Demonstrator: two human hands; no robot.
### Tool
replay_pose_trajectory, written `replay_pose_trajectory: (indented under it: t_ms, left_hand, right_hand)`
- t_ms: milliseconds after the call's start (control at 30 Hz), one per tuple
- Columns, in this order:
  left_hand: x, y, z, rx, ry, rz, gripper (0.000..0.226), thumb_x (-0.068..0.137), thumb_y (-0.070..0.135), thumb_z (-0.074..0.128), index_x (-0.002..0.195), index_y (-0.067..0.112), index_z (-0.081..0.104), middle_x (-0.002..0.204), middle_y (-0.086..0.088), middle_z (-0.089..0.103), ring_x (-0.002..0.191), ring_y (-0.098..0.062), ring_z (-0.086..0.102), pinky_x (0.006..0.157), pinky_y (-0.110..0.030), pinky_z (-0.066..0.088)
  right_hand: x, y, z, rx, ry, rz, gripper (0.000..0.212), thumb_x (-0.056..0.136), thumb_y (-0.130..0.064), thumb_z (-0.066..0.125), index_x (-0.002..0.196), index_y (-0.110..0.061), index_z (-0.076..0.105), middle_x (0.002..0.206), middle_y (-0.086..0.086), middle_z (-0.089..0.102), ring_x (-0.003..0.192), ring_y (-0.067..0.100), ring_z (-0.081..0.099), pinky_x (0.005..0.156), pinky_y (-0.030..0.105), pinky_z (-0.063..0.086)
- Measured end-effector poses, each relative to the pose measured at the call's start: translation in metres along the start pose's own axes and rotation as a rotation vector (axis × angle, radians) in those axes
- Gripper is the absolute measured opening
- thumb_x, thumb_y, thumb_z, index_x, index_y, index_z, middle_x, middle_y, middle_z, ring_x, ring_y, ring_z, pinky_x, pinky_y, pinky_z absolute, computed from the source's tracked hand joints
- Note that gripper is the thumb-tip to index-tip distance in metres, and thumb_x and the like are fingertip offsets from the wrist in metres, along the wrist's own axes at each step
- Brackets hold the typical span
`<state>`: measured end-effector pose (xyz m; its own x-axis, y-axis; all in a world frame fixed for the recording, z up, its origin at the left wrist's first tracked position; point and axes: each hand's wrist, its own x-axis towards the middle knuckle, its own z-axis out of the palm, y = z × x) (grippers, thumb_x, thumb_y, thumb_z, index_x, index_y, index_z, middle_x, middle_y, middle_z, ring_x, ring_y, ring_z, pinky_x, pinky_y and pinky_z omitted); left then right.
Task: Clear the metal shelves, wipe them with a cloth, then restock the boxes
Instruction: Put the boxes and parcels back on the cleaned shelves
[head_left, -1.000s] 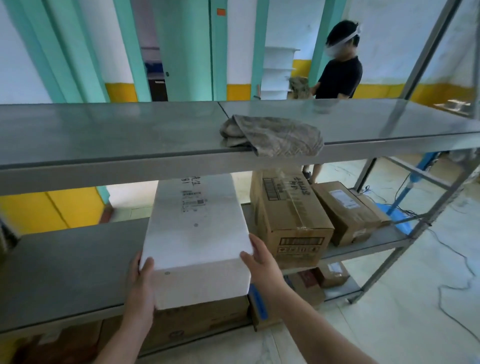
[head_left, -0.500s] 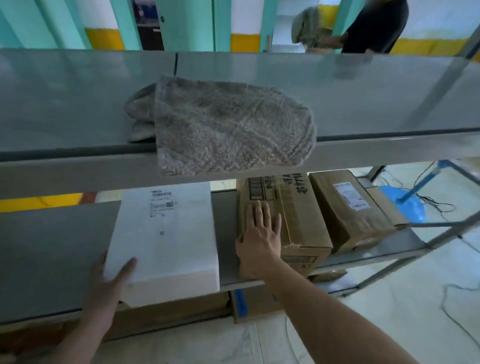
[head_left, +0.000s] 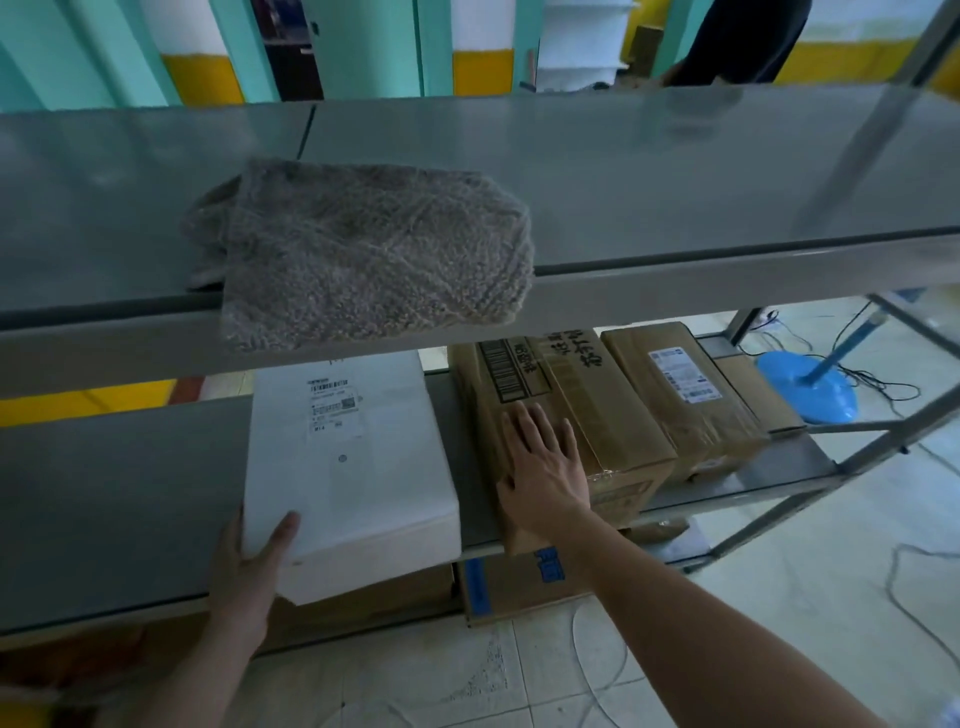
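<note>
Two hands restocking: left hand (head_left: 249, 571) gripped the white box (head_left: 348, 457) by its near corner; right hand (head_left: 545, 467) lay flat, fingers straight, on the cardboard box (head_left: 597, 405) beneath them. Pushing both squarely inward seemed advisable.

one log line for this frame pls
step: restock | left hand: holds white box corner, middle shelf | right hand: flat on cardboard box | cloth: overhangs top shelf

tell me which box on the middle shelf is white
The leftmost box, held at its near corner by the left hand; the cardboard boxes are brown.
</note>
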<state>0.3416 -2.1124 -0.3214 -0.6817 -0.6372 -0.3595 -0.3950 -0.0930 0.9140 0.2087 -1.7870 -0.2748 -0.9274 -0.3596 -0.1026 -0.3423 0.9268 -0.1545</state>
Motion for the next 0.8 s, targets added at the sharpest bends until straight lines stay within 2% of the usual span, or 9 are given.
replay_pose_trajectory:
  t_ms: [100,233,300,400,500,633,800]
  left_hand:
    - [-0.006,-0.005,0.002,0.016,-0.005,0.007,0.079,0.071,0.062,0.080,0.138,0.044,0.043,0.132,0.002,0.056,0.118,-0.030,0.057,0.096,-0.060,0.051]
    - [-0.013,-0.006,-0.001,0.020,0.014,0.007,0.079,0.077,0.055,0.077,0.145,0.034,0.042,0.133,-0.001,0.056,0.119,-0.030,0.055,0.100,-0.057,0.048]
    - [-0.013,-0.003,-0.001,0.021,0.005,0.009,0.081,0.078,0.056,0.077,0.147,0.035,0.040,0.133,-0.001,0.056,0.119,-0.030,0.056,0.098,-0.058,0.049]
    - [-0.008,0.001,-0.003,0.040,-0.040,0.012,0.076,0.081,0.050,0.076,0.147,0.039,0.039,0.130,-0.001,0.056,0.113,-0.030,0.059,0.087,-0.056,0.056]
    - [-0.003,0.003,-0.004,0.067,-0.075,0.042,0.073,0.085,0.046,0.075,0.147,0.036,0.040,0.127,-0.001,0.057,0.107,-0.027,0.060,0.070,-0.040,0.057]
    - [0.004,0.003,-0.001,0.054,-0.060,0.059,0.065,0.087,0.041,0.073,0.144,0.031,0.042,0.130,-0.004,0.058,0.108,-0.029,0.060,0.074,-0.037,0.053]
    - [0.008,-0.002,-0.001,0.067,-0.052,0.075,0.071,0.085,0.049,0.073,0.145,0.029,0.042,0.129,-0.002,0.056,0.105,-0.024,0.057,0.065,-0.030,0.046]
  right_hand:
    - [0.000,-0.002,-0.001,0.009,0.000,0.004,0.090,0.097,-0.047,0.046,0.161,-0.023,-0.011,0.168,0.001,-0.021,0.152,0.023,-0.025,0.125,0.055,-0.007]
    - [0.000,-0.008,-0.002,0.034,0.007,0.036,0.087,0.098,-0.042,0.046,0.161,-0.021,-0.010,0.168,0.002,-0.020,0.153,0.023,-0.025,0.125,0.055,-0.007]
    - [0.002,-0.013,-0.002,0.052,0.018,0.057,0.087,0.098,-0.040,0.046,0.162,-0.021,-0.010,0.168,0.002,-0.019,0.153,0.024,-0.025,0.125,0.056,-0.007]
    - [0.003,-0.019,-0.001,0.057,0.034,0.080,0.085,0.099,-0.039,0.045,0.161,-0.021,-0.010,0.168,0.003,-0.018,0.153,0.025,-0.023,0.124,0.055,-0.008]
    - [0.004,-0.021,0.002,0.060,0.048,0.100,0.084,0.100,-0.039,0.044,0.161,-0.023,-0.011,0.168,0.002,-0.018,0.153,0.024,-0.023,0.124,0.055,-0.009]
    - [0.002,-0.024,0.007,0.064,0.060,0.129,0.079,0.101,-0.039,0.038,0.161,-0.024,-0.011,0.168,0.002,-0.019,0.152,0.023,-0.025,0.125,0.055,-0.009]
    - [0.001,-0.032,0.009,0.053,0.085,0.195,0.078,0.103,-0.040,0.039,0.161,-0.024,-0.011,0.168,0.002,-0.020,0.153,0.025,-0.023,0.125,0.055,-0.008]
